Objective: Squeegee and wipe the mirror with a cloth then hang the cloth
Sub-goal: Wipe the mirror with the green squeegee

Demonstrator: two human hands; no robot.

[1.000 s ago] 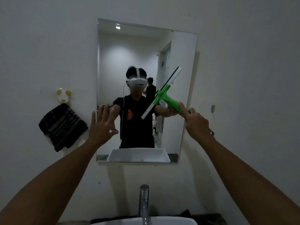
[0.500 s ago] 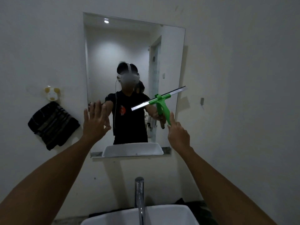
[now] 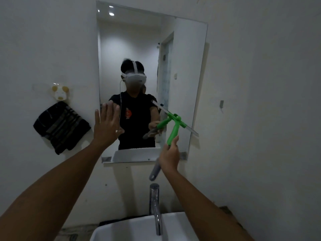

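Observation:
A frameless rectangular mirror [image 3: 184, 49] hangs on the white wall above the sink. My right hand [image 3: 169, 156] grips the handle of a green squeegee [image 3: 174, 130]; its blade slants down to the right against the mirror's lower right part, and the grey handle end sticks out below my fist. My left hand [image 3: 106, 126] is raised with fingers spread, palm toward the glass at the mirror's lower left, holding nothing. A dark striped cloth [image 3: 60, 127] hangs on the wall left of the mirror, under a small white-and-yellow hook [image 3: 60, 93].
A chrome tap [image 3: 155, 206] rises from a white basin [image 3: 132, 228] directly below my arms. A small grey hook [image 3: 221, 104] sits on the wall right of the mirror. A narrow ledge [image 3: 108, 162] runs under the mirror.
The squeegee has swung from slanting up-right, through near level, to slanting down-right, and moved lower on the glass. My right hand dropped toward the mirror's bottom edge. My left hand stayed raised.

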